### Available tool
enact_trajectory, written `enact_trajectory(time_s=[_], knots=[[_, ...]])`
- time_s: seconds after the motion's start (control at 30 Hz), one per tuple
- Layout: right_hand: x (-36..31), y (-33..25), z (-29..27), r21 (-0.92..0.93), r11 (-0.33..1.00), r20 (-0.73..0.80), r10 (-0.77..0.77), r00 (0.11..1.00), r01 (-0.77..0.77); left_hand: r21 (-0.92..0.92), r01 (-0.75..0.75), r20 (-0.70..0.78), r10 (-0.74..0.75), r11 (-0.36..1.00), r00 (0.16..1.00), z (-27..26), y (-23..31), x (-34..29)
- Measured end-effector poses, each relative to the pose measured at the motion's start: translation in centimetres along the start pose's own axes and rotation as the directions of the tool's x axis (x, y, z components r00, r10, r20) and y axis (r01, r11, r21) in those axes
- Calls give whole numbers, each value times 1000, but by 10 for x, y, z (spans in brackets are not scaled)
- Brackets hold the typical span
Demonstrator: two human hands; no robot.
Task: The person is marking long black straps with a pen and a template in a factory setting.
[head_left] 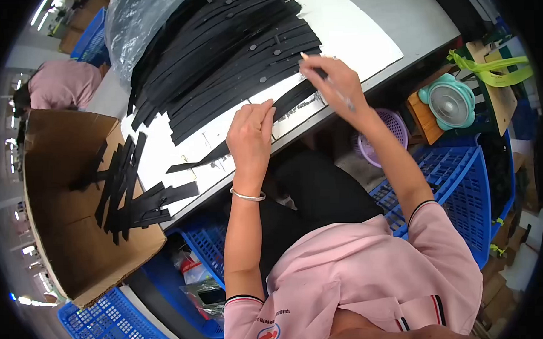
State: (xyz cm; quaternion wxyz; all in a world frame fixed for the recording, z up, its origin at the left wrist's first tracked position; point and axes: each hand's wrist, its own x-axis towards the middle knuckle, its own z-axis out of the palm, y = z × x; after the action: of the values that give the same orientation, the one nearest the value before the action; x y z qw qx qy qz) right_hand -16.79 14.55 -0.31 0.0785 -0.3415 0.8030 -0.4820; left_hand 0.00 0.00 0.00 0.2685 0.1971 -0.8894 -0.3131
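Near the front edge of the white board [362, 32], my left hand [249, 134] is closed in a pinch on a black fabric strip [205, 158]. One end of this strip sticks out left of the hand, and the strip seems to carry on to the right, under my fingers. My right hand [338, 86] is raised over the strip's right part, its fingers closed round a thin, pale pen-like tool [346, 101]. Just beyond both hands lies a broad layer of black strips [237, 57], some with small dark round pieces on them.
An open cardboard box [63, 194] stands at the left, with loose black strips [125, 186] over its edge. Clear plastic sheeting [135, 31] lies at the back left. Right of my legs are a purple basket [391, 128], a teal fan [448, 102] and a blue crate [457, 169].
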Motion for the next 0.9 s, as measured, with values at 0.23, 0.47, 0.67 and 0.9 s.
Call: enact_trajectory(time_s=[0.23, 0.47, 0.67, 0.9], knots=[[-43, 24, -1, -374, 787, -97, -559, 823, 491, 91, -62, -119, 73, 994, 990, 7, 3, -9], [-37, 47, -19, -534, 748, -199, -565, 801, 395, 312, 15, -202, 51, 950, 978, -18, -20, -43], [-39, 45, -9, -569, 730, -217, -578, 787, 379, 418, 126, -184, -52, 900, 982, -33, -36, -92], [-40, 43, -12, -585, 724, -198, -564, 801, 365, 400, 205, -226, -121, 893, 967, -57, -44, -107]])
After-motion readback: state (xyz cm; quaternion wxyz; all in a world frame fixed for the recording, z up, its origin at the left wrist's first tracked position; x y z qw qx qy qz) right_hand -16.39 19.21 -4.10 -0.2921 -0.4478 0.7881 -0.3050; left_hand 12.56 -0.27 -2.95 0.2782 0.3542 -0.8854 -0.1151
